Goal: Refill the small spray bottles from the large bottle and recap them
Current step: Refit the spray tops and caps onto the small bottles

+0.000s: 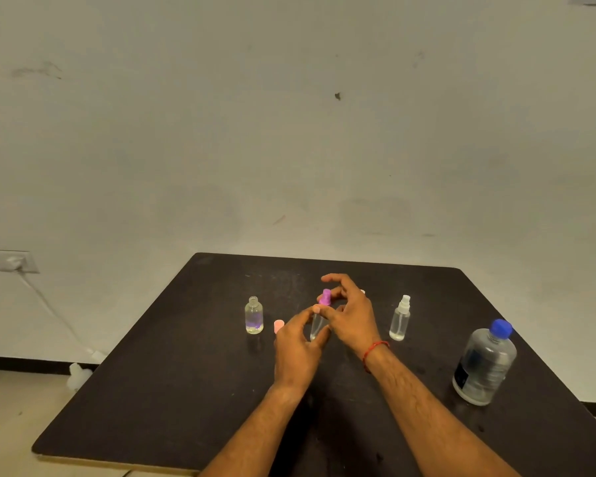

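My left hand [296, 346] grips a small clear spray bottle [316, 326] at the middle of the black table [172, 390]. My right hand [350, 313] pinches its purple spray head [325, 297], which sits on the bottle's neck. To the left stands an uncapped small clear bottle [254, 315] with a little liquid in it. A pink cap [278, 326] stands beside it, partly behind my left hand. On the right stands a small bottle with a white spray head [400, 318]. The large clear bottle with a blue cap [486, 364] stands at the table's right edge.
A pale wall rises just behind the table's far edge. A wall socket [7, 261] with a white cable [54, 311] is at the left, and a white object [78, 375] lies on the floor by the table's left edge.
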Demonstrator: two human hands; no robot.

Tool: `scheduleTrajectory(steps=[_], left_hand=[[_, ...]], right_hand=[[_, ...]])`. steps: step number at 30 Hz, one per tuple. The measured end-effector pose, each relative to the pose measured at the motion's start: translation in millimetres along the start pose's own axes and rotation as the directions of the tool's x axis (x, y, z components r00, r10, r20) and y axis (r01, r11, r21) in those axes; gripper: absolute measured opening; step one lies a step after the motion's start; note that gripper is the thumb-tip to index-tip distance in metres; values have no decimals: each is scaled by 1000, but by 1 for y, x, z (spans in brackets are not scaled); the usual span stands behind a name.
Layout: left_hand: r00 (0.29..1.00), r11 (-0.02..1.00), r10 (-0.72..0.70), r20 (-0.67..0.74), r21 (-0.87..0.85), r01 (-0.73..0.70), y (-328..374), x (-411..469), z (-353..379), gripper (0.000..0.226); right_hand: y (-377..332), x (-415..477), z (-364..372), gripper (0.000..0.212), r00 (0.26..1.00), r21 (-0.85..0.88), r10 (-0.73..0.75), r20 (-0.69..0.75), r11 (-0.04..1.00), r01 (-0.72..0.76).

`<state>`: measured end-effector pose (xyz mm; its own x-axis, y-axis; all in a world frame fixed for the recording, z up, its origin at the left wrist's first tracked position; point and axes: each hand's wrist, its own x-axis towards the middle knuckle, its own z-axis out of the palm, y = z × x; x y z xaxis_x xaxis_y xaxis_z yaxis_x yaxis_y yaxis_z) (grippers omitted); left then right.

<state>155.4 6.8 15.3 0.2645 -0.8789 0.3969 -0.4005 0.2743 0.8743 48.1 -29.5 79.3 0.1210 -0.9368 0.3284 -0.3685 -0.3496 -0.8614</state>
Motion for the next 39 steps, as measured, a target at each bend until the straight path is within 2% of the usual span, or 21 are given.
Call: scheduleTrajectory(steps=[4, 6, 13, 21, 24, 30, 39], left_hand=[[1000, 1000, 22, -7, 1, -22, 1, 0, -4, 39], [1000, 1000, 14, 2, 4, -14, 1, 1, -6, 37], [999, 995, 51, 11, 89, -52, 2, 4, -1, 16], [997, 988, 75, 33, 130, -79, 3, 6, 3, 12], [997, 988, 63, 38, 141, -67, 0, 9, 3, 14], [999, 991, 26, 36, 130, -30, -14, 19, 6, 17], [996, 983, -83, 45, 167, 74, -30, 43, 19, 28]], right_hand=[[-1, 3, -5, 40, 994, 50, 2, 113, 999, -8], [-1, 4, -6, 34, 992, 45, 2, 123, 999, -7], [-3, 6, -1, 21, 999, 30, 33, 25, 999, -34], [0, 6, 7, 18, 996, -3, 29, -80, 1000, -29], [3, 5, 9, 23, 993, 37, 70, -94, 997, -67], [16, -4, 7, 54, 994, 118, 82, -66, 990, -74], [50, -26, 5, 44, 976, 175, 179, -124, 972, -156]])
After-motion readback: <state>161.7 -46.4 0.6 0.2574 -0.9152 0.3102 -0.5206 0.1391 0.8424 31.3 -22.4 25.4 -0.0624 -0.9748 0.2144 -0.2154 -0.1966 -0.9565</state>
